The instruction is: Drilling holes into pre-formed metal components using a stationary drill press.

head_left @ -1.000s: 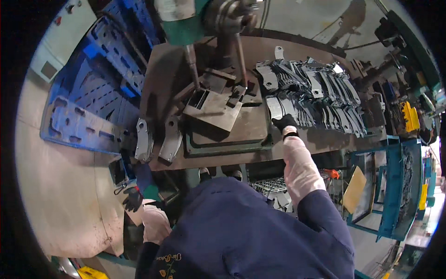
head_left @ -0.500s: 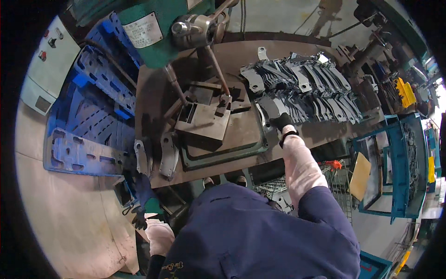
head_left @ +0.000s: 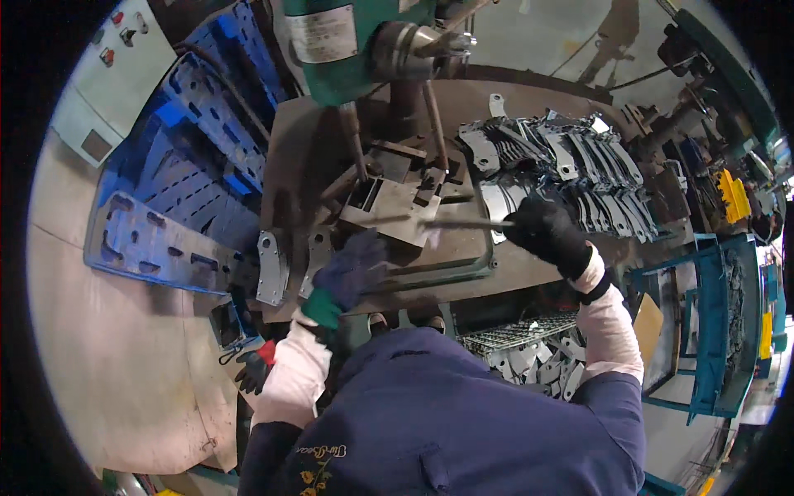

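Observation:
My right hand (head_left: 550, 236), in a black glove, is closed on one end of a thin grey metal piece (head_left: 470, 223). That piece points left toward a metal block fixture (head_left: 385, 217) on the worktable; motion blurs it and it shows edge-on, so its full shape is unclear. My left hand (head_left: 351, 269), in a dark blue glove, hovers just in front of the fixture with its fingers stretched out and holds nothing visible. Beside it one curved metal plate (head_left: 318, 252) lies partly covered, and another such plate (head_left: 273, 269) sits farther left.
A green drilling machine (head_left: 335, 70) with two downward spindles stands over the fixture. Rows of curved metal plates (head_left: 579, 157) cover the table's right part. Blue plastic pallets (head_left: 157, 244) stand at left. Below the table's edge, a wire basket (head_left: 529, 335) sits by more metal pieces.
My right hand has lifted from the near edge of the plate rows, bringing the thin metal piece toward the fixture. My left hand has risen from below the table's left corner to its front edge.

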Demonstrator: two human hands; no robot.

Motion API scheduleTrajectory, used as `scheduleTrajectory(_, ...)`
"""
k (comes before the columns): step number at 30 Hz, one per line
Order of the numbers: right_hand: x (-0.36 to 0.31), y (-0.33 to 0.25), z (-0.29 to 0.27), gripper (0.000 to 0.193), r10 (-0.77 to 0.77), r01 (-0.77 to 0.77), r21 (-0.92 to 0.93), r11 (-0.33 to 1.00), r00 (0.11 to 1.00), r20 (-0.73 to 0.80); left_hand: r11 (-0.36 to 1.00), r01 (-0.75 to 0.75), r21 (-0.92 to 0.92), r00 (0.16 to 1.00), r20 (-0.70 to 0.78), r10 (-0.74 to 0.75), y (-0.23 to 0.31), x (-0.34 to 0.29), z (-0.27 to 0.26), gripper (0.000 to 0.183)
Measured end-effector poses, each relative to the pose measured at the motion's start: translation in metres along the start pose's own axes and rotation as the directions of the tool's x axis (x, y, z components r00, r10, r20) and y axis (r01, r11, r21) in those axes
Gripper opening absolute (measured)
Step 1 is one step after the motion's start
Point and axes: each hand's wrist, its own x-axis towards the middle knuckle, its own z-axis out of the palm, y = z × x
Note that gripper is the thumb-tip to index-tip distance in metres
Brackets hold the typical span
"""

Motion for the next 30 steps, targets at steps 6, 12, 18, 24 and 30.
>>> scheduleTrajectory(6,0.057,-0.050,0.021,0.022,-0.297,0.297,0.010,0.955,0.955,-0.024,0.987,-0.159,-0.032,0.933,0.321,0.161,0.049,0.013,0.024,0.068)
scheduleTrajectory(12,0.089,-0.044,0.068,0.030,-0.376,0.392,0.088,0.916,0.914,-0.154,0.995,-0.005,0.096,0.977,0.211,-0.015,0.036,-0.007,0.005,0.078)
scheduleTrajectory(18,0.110,-0.052,0.076,0.035,-0.064,0.152,0.397,0.905,0.972,-0.226,0.900,0.141,-0.411,0.990,0.035,-0.139,0.002,-0.027,-0.012,0.073)
scheduleTrajectory(24,0.124,-0.072,-0.039,0.053,0.255,-0.114,0.950,-0.292,0.948,0.193,0.827,0.171,0.535,0.903,-0.421,0.085,-0.029,-0.006,-0.013,0.064)
scheduleTrajectory(30,0.149,-0.105,-0.099,0.062,0.054,-0.123,0.802,-0.584,0.980,0.189,0.625,0.148,0.766,0.850,-0.422,0.316,-0.044,0.019,-0.023,0.064)
